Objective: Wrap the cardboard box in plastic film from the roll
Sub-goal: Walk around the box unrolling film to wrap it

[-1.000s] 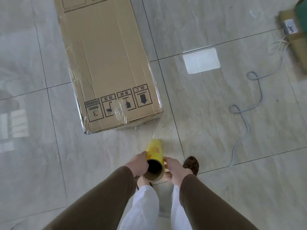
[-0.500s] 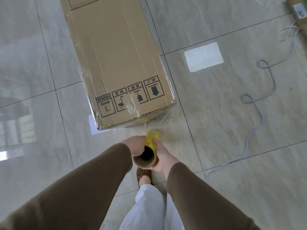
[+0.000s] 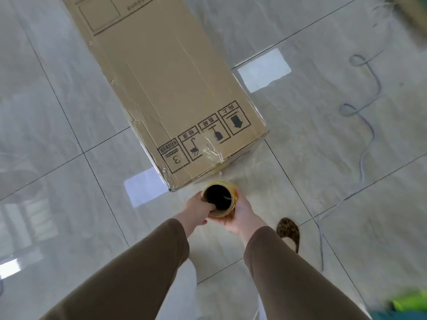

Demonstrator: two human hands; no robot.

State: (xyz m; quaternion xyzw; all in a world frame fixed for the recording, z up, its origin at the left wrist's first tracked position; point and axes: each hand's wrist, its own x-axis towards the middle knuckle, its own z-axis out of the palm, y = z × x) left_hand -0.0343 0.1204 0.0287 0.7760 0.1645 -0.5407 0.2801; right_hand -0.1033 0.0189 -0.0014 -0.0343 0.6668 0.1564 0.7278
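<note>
A long cardboard box (image 3: 161, 84) lies flat on the tiled floor, its near end printed with handling symbols and covered in clear film. Just in front of that end I hold the yellow film roll (image 3: 218, 198) end-on, so I look down its dark core. My left hand (image 3: 196, 210) grips the roll with the thumb hooked inside the core. My right hand (image 3: 240, 214) cups the roll's outer side from the right. A bunched strand of clear film (image 3: 213, 152) runs from the roll up onto the box's near edge.
A grey cable (image 3: 362, 107) snakes over the floor at the right. My foot in a patterned shoe (image 3: 288, 232) stands right of my hands. Something green (image 3: 406, 306) shows blurred at the bottom right corner. Bright light patches lie on the tiles.
The roll has come closer to the box's near end and tipped upright, so its open core faces me. The view has shifted left along the box end.
</note>
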